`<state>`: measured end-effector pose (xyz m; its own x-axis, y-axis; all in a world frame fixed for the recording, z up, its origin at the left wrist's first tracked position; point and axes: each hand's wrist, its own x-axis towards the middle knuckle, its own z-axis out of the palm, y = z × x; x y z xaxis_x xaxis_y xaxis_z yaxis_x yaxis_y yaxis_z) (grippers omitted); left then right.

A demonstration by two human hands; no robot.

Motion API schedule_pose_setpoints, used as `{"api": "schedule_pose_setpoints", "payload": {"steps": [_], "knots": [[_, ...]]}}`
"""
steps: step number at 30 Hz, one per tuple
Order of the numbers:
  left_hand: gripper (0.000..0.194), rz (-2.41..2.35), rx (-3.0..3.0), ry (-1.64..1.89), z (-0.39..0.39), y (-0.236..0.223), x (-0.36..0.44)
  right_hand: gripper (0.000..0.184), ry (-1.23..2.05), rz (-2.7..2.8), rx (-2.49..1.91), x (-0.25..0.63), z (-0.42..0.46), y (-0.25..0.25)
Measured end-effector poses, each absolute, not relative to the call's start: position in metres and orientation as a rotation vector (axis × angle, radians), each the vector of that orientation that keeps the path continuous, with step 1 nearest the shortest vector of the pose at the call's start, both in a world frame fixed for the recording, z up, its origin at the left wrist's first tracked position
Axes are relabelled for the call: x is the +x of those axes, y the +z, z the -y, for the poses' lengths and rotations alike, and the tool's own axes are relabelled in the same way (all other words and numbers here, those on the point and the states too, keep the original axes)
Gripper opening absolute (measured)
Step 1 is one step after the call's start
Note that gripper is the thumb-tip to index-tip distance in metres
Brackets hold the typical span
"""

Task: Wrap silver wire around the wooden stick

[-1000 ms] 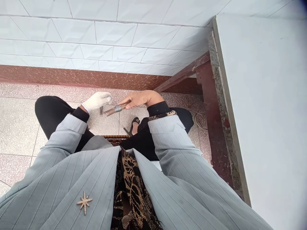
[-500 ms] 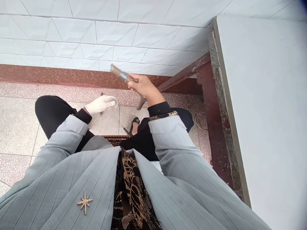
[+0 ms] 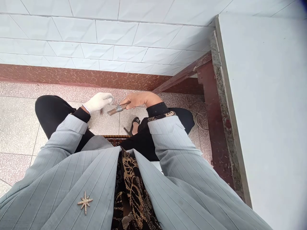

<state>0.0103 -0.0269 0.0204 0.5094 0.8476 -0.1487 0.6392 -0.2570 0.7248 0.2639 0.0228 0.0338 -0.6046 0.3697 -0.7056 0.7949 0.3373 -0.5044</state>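
So, nearest first: a pale striped jacket (image 3: 72, 172) is worn, with a star brooch (image 3: 85, 202) pinned well below the left hand (image 3: 98, 101) in the view. Just short of the hands, the woven edge of a wicker seat (image 3: 116, 137) can be seen between the black-trousered legs. Both forearms are angled inward from bent elbows, so the hands are brought close together but kept apart. The left one is covered by a white glove, palm turned down, fingers curled toward the thumb; whether anything's pinched in there can't be told. The right hand (image 3: 138, 99) is bare, wrist bent sharply inward, back of the hand up, and a brown wire-wrapped stick (image 3: 115, 111) is gripped in it, free end pointed down and left, just below the gloved fingertips. A small reddish-brown piece (image 3: 101, 111) is partly hidden under the left hand. Speckled floor tiles (image 3: 16, 121) are spread beneath both hands, and past them a reddish baseboard (image 3: 72, 76) is topped by white wall tiles (image 3: 72, 28).
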Motion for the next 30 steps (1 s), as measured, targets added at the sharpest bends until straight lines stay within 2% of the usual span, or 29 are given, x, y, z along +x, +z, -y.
{"api": "schedule_pose_setpoints", "payload": {"steps": [6,9,11,14,17,20,23,25,28,30], "knots": [[0.020,-1.213,1.754,0.520,0.024,0.017,0.007,0.070,-1.914,-2.381,0.820,0.284,-0.024,0.048],[0.020,-1.136,1.643,0.536,0.027,0.014,0.011,0.072,-2.328,-2.567,1.089,0.284,-0.018,0.056],[0.021,-1.063,1.641,0.494,0.031,0.013,0.015,0.067,-2.434,-2.544,1.456,0.279,-0.017,0.058],[0.023,-0.969,1.713,0.431,0.034,0.012,0.020,0.058,-2.331,-2.393,1.898,0.272,-0.020,0.051],[0.025,-0.934,1.792,0.384,0.037,0.015,0.022,0.058,-2.165,-2.348,2.020,0.269,-0.026,0.036],[0.023,-0.955,1.841,0.353,0.038,0.019,0.023,0.060,-1.756,-2.448,2.063,0.268,-0.029,0.026],[0.022,-0.989,1.885,0.306,0.037,0.023,0.023,0.056,-1.230,-2.494,1.971,0.265,-0.026,0.026],[0.023,-1.013,1.899,0.291,0.036,0.023,0.022,0.055,-1.000,-2.459,1.840,0.262,-0.023,0.029],[0.025,-1.043,1.919,0.309,0.034,0.022,0.018,0.052,-0.869,-2.388,1.560,0.258,-0.021,0.028],[0.026,-1.065,1.939,0.323,0.031,0.021,0.014,0.051,-0.950,-2.316,1.337,0.258,-0.021,0.025]]}}
